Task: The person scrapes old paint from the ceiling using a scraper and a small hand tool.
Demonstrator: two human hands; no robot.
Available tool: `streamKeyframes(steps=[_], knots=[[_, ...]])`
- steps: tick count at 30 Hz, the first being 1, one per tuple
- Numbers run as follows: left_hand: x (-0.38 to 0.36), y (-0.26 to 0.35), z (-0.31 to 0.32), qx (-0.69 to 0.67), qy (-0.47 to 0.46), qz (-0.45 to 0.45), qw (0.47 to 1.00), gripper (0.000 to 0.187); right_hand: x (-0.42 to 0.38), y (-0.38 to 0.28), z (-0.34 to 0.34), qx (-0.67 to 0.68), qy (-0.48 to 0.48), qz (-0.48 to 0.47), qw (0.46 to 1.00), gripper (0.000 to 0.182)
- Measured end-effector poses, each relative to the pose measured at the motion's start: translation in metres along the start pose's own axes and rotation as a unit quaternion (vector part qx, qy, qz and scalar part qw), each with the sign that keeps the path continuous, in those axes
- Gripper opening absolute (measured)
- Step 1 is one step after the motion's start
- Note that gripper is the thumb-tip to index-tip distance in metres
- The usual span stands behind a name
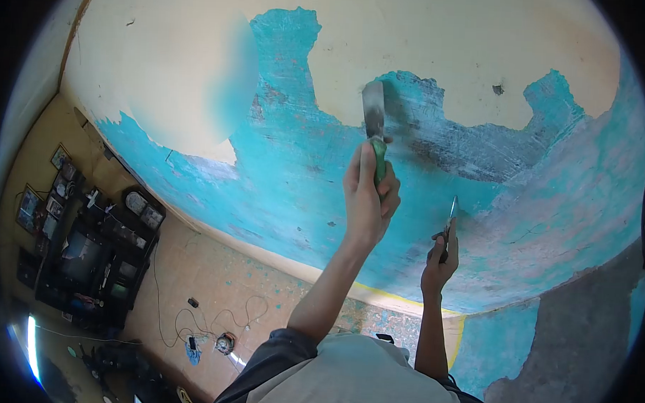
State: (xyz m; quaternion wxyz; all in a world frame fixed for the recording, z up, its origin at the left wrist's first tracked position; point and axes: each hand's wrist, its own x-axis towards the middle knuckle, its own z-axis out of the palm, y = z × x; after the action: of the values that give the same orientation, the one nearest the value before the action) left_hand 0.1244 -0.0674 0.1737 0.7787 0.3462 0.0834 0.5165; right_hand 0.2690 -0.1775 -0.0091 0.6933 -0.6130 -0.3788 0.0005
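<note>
My left hand [369, 199] is wrapped round the green handle of a paint scraper [373, 109], raised in front of the wall [294, 193]. The scraper's broad metal blade points up, its tip overlapping the ragged edge of the cream paint [371, 40]. Lower and to the right, my right hand [439, 266] grips a second tool with a dark handle and a narrow-looking, pointed metal blade [454, 207], aimed upward. Turquoise shows below and between the patches of cream paint, with a dark, scuffed band [473, 150] right of the scraper.
Paint flakes lie on the tiled floor [242, 277] along the wall's foot. Cables and a small round device [225, 343] rest on the floor to the left. A dark cabinet with a television [82, 257] stands at the far left, near a motorcycle [118, 368].
</note>
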Motion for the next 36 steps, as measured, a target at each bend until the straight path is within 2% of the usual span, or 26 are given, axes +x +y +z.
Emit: streamKeyframes(steps=[6, 8, 11, 15, 17, 24, 26, 29, 36], knots=[[-0.014, -0.02, -0.012, 0.009, 0.012, -0.006, 1.0, 0.043, 0.005, 0.005, 0.004, -0.016, 0.005, -0.051, 0.999, 0.046], [-0.014, -0.022, -0.014, -0.005, 0.017, -0.02, 1.0, 0.043, 0.001, 0.003, 0.005, 0.001, -0.002, -0.039, 0.999, 0.047], [0.001, 0.01, 0.003, 0.015, -0.006, -0.001, 1.0, 0.043, -0.003, 0.004, 0.007, -0.004, 0.002, -0.039, 0.999, 0.047], [-0.008, -0.008, -0.01, 0.006, 0.017, -0.027, 0.999, 0.043, -0.004, 0.004, 0.005, -0.004, 0.0, -0.032, 0.999, 0.047], [-0.015, -0.022, -0.016, -0.013, 0.021, -0.036, 0.999, 0.043, -0.003, -0.001, 0.005, -0.005, -0.004, 0.0, 1.0, 0.047], [-0.001, -0.004, -0.003, 0.001, -0.004, -0.001, 1.0, 0.043, -0.005, -0.004, 0.002, -0.007, -0.014, 0.033, 0.999, 0.046], [-0.009, -0.013, -0.011, -0.005, 0.012, -0.018, 1.0, 0.043, -0.005, 0.008, 0.002, -0.031, -0.008, -0.044, 0.999, 0.047], [-0.015, -0.022, -0.016, -0.029, 0.019, -0.036, 0.999, 0.042, -0.008, 0.015, 0.001, -0.037, -0.007, -0.048, 0.998, 0.046], [-0.001, -0.002, 0.001, -0.037, -0.016, 0.003, 0.999, 0.041, -0.011, 0.009, 0.0, -0.021, -0.023, -0.022, 0.999, 0.045]])
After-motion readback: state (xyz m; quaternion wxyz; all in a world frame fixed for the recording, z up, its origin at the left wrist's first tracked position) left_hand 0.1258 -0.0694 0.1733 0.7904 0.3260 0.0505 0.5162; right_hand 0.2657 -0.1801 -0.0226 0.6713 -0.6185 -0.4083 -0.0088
